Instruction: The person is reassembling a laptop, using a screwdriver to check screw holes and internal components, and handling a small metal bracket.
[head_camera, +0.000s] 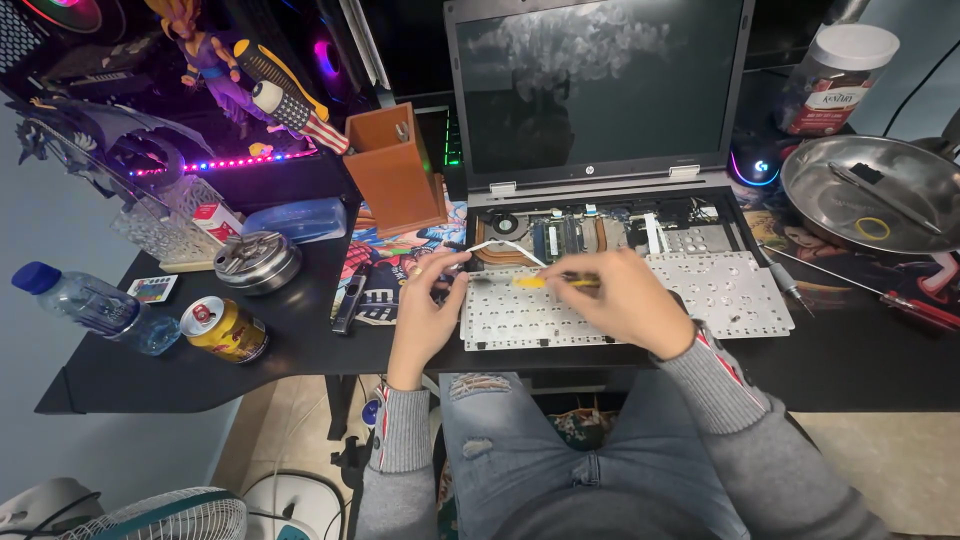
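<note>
my left hand (425, 305) sits at the left edge of the flipped keyboard plate (625, 300), thumb and forefinger pinched together on the end of the thin white ribbon cable (505, 247) that arcs from there back toward the open laptop (600, 100). my right hand (625, 300) lies over the middle of the plate, fingers curled and clamped round the yellow-handled screwdriver (545, 282), its dark tip pointing left toward my other fingers

the ribbon looks nearly weightless and floppy, and i judge it the fragile one here: it will bend in a soft curve but would crease or tear at a sharp fold, so i'd take it flat between finger pads close to its end, not by the middle of the loop. the keyboard plate is light and thin, probably springy, with its metal back facing up and resting on the laptop base in front of the exposed boards and copper heat pipe (590, 237); it is best held by its long edges so it doesn't twist on the ribbon. the screwdriver is stiff and slim and could roll, so i hold it low on the handle

a soda can (224, 328) and water bottle (95, 307) lie well off to the left, a steel bowl (870, 190) to the right
</note>
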